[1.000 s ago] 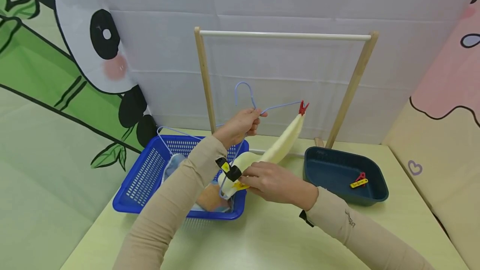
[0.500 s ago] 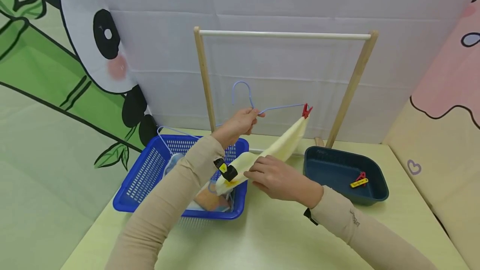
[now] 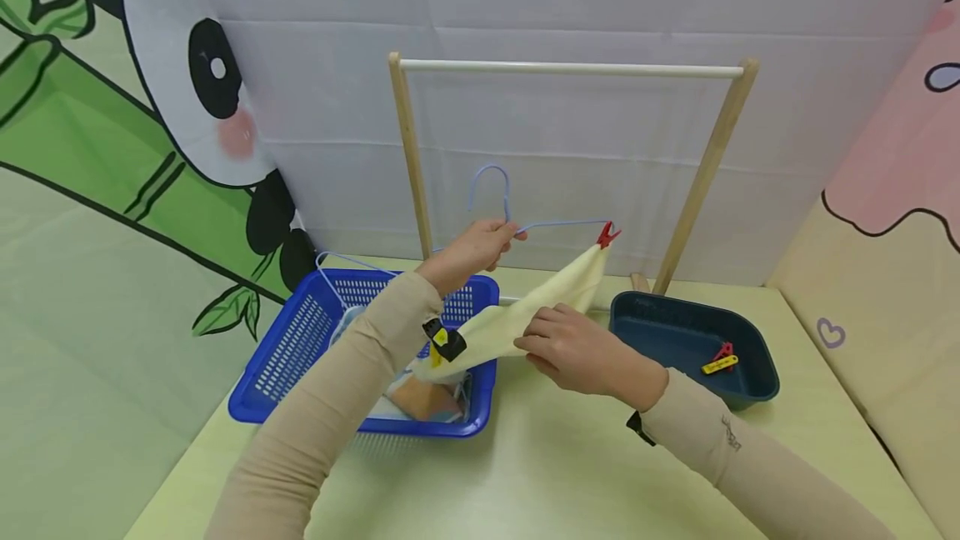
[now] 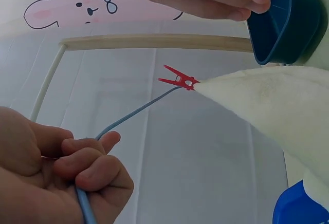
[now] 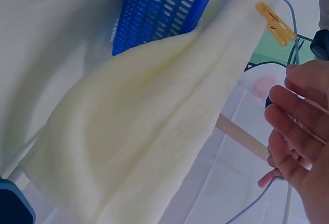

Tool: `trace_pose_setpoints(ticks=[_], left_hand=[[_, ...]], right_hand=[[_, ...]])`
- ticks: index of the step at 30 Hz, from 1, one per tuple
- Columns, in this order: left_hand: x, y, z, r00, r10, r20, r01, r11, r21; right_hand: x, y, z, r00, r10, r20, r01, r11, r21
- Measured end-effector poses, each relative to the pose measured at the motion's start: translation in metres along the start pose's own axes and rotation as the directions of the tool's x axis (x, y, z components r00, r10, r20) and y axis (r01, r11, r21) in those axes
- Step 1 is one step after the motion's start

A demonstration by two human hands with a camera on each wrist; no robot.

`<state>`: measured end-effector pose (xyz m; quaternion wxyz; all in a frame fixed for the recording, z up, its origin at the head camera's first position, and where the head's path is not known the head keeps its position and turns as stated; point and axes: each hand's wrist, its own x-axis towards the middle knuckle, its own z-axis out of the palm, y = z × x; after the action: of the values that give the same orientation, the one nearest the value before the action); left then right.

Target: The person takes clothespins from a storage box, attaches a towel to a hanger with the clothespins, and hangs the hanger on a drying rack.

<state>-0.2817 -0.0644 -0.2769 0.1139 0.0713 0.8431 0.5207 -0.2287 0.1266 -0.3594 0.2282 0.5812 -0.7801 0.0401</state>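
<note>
My left hand (image 3: 474, 255) grips a blue wire hanger (image 3: 570, 222) just under its hook. A pale yellow cloth (image 3: 525, 319) hangs from the hanger. A red clothespin (image 4: 185, 81) fastens its right corner to the hanger's end. At the other end, a yellow clothespin (image 5: 276, 24) pinches the cloth, partly hidden behind the left wrist strap in the head view. In front of the cloth is my right hand (image 3: 585, 357), fingers loosely bent and holding nothing in the right wrist view.
A blue perforated basket (image 3: 262, 386) with folded cloths and another hanger (image 3: 352, 257) stands left. To the right, a dark teal tub (image 3: 660, 323) holds red and yellow clothespins (image 3: 720, 364). Behind stands a wooden rack with a white rail (image 3: 570, 68).
My right hand has moved rightward, away from the yellow clothespin. The hanger has turned, its right end sinking and its left end shifting left. The cloth hangs more spread out.
</note>
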Motion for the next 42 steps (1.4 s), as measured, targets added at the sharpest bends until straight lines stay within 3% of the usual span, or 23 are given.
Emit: trace_pose_setpoints(ticks=[8, 13, 20, 30, 37, 42], left_hand=[[0.005, -0.01, -0.004, 0.996, 0.066, 0.057, -0.069, 0.997, 0.045], [0.006, -0.015, -0.007, 0.995, 0.078, 0.065, -0.084, 0.991, 0.103], [0.006, -0.017, -0.011, 0.987, 0.147, 0.06, -0.155, 0.974, 0.164], [-0.001, -0.019, -0.019, 0.982, 0.177, 0.061, -0.186, 0.959, 0.213], [-0.002, -0.02, -0.024, 0.984, 0.174, 0.046, -0.18, 0.957, 0.229], [-0.006, -0.02, -0.026, 0.982, 0.181, 0.059, -0.19, 0.954, 0.232]], right_hand=[[-0.016, 0.009, -0.001, 0.999, 0.047, -0.004, -0.047, 0.999, -0.002], [-0.024, 0.016, -0.002, 0.997, 0.068, -0.031, -0.068, 0.998, -0.009], [-0.029, 0.023, -0.006, 0.991, 0.114, -0.071, -0.115, 0.993, -0.003], [-0.035, 0.033, -0.008, 0.983, 0.157, -0.097, -0.155, 0.988, 0.021], [-0.043, 0.038, -0.005, 0.973, 0.227, -0.047, -0.225, 0.973, 0.051], [-0.045, 0.042, -0.005, 0.963, 0.253, -0.09, -0.249, 0.967, 0.06]])
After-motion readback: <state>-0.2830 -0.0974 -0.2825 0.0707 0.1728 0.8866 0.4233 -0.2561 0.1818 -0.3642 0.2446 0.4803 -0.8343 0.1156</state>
